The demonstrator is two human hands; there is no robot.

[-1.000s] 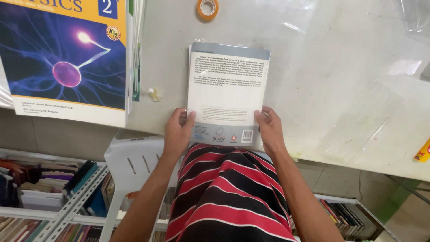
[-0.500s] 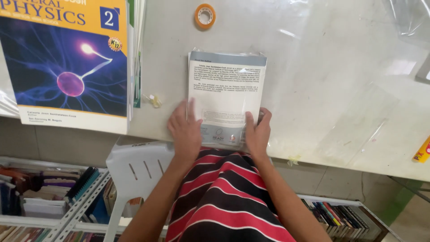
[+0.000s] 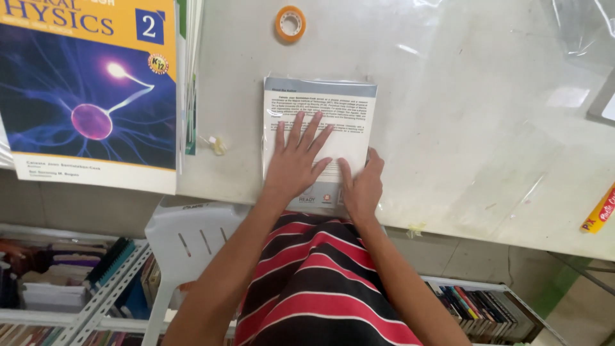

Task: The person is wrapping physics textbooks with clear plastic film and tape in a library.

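Both hands point(image 3: 327, 170) flat on book point(image 3: 320, 115) — seemingly plastic-wrapped.

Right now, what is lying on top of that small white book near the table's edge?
Both hands rest on the white book: the left hand flat with fingers spread over its middle, the right hand at its lower right corner. The cover beneath the palms is hidden.

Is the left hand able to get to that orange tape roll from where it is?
Probably yes. The left hand lies flat on the book, and the tape roll sits straight beyond it on the table with nothing between.
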